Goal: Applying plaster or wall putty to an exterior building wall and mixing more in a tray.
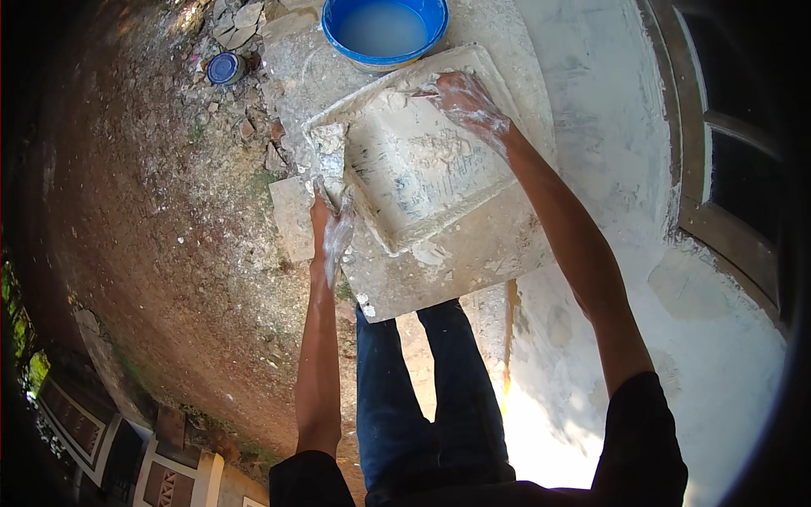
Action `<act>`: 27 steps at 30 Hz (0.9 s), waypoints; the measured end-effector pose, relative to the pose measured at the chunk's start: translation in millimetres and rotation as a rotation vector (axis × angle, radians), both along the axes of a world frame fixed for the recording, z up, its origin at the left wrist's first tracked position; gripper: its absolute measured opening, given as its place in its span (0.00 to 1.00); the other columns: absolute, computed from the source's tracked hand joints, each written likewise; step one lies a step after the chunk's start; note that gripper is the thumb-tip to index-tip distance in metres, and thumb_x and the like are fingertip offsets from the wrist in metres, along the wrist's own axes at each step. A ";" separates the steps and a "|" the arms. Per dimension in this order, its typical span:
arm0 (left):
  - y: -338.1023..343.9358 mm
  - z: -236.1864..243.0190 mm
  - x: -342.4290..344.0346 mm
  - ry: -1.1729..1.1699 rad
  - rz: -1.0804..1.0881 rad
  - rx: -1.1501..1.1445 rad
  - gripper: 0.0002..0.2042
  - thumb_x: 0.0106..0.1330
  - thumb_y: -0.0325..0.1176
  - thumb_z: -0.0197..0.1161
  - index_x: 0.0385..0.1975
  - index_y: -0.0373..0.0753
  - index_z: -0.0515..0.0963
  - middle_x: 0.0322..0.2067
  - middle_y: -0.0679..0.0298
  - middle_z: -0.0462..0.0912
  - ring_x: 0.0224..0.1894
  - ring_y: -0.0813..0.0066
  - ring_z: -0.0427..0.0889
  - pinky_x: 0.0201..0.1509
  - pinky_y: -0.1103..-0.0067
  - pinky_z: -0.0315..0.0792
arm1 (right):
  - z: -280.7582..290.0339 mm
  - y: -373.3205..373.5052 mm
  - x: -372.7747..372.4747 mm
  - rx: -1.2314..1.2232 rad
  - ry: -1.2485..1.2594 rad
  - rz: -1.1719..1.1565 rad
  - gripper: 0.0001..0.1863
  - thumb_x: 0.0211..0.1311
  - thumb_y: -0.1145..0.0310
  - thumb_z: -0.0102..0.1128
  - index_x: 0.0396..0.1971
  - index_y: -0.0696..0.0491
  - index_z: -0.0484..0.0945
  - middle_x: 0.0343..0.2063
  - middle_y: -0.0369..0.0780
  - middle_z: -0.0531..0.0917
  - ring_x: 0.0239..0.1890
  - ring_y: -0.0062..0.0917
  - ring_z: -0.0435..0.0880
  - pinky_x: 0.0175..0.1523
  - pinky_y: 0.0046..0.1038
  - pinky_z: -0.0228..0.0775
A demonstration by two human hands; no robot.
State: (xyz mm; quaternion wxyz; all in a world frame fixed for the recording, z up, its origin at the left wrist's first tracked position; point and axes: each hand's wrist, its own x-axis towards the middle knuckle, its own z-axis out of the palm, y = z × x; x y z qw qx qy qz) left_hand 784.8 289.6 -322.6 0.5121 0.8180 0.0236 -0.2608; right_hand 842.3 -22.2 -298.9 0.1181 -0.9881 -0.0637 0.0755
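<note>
A shallow rectangular tray (397,241), crusted with off-white plaster, rests on a board. Wet plaster (443,150) is smeared across its bottom. At the tray's left edge, my left hand (334,224) is closed round a flat scraper (330,156) thickly coated with plaster; its handle is mostly hidden in my grip. My right hand (469,103) reaches into the far right part of the tray, fingers curled and smeared white. Something thin and dark shows at those fingertips, too small to name.
A blue bucket (435,34) of cloudy liquid stands just beyond the tray. The flat board (397,291) lies under the tray. A small blue-lidded can (225,68) and broken stone pieces (241,29) are at far left. To the right rises a whitish wall (600,110) with a wood-framed window (735,224).
</note>
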 end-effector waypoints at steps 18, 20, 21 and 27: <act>0.1 2.4 1.8 0.035 -0.009 0.026 0.29 0.61 0.32 0.56 0.56 0.21 0.52 0.16 0.60 0.71 0.16 0.79 0.66 0.17 0.79 0.62 | 17.0 23.5 -2.7 0.150 -0.163 -0.273 0.06 0.43 0.73 0.54 0.20 0.61 0.75 0.21 0.51 0.77 0.27 0.41 0.78 0.33 0.37 0.69; 0.2 3.6 2.1 0.083 -0.017 0.052 0.28 0.62 0.34 0.56 0.56 0.25 0.52 0.20 0.60 0.73 0.19 0.79 0.67 0.21 0.79 0.64 | 15.7 27.5 0.8 0.202 -0.052 -0.319 0.07 0.43 0.72 0.55 0.19 0.61 0.75 0.21 0.51 0.77 0.26 0.42 0.78 0.33 0.37 0.69; 0.3 4.0 2.1 0.123 -0.020 0.098 0.28 0.62 0.35 0.56 0.57 0.29 0.53 0.23 0.59 0.74 0.21 0.78 0.69 0.24 0.79 0.67 | 15.0 28.5 1.9 0.196 -0.025 -0.317 0.07 0.43 0.72 0.55 0.19 0.61 0.75 0.21 0.51 0.77 0.26 0.42 0.78 0.33 0.37 0.69; 0.1 2.7 2.2 -0.091 0.008 -0.026 0.30 0.61 0.34 0.56 0.55 0.21 0.52 0.14 0.61 0.70 0.15 0.80 0.64 0.17 0.79 0.61 | 9.8 34.6 9.1 0.101 -0.218 -0.180 0.06 0.44 0.72 0.54 0.18 0.61 0.75 0.20 0.51 0.77 0.25 0.42 0.78 0.32 0.38 0.70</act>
